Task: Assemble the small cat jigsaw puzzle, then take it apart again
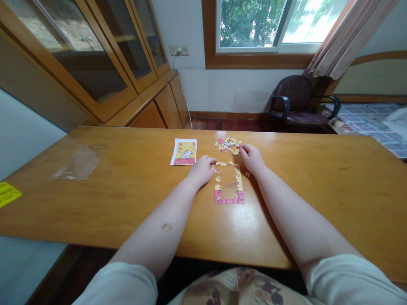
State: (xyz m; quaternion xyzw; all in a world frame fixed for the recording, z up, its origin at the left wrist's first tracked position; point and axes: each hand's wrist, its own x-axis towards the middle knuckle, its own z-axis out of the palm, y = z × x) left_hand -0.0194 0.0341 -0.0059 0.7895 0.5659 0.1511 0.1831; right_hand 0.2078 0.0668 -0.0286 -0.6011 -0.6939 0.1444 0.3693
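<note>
A partly joined jigsaw frame (229,190), yellow at the sides and pink along the bottom, lies on the wooden table (318,178). My left hand (202,168) rests curled beside the frame's top left corner, fingers closed near a loose piece. My right hand (252,156) reaches to the near edge of a pile of loose puzzle pieces (227,144), fingertips pinched at a piece there. A printed reference picture (184,152) of the puzzle lies left of the pile.
A clear plastic bag (81,161) lies at the table's left and a yellow paper (7,193) at its left edge. Wooden glass-door cabinets (95,59) stand at the left. A dark armchair (297,101) sits under the window beyond the table.
</note>
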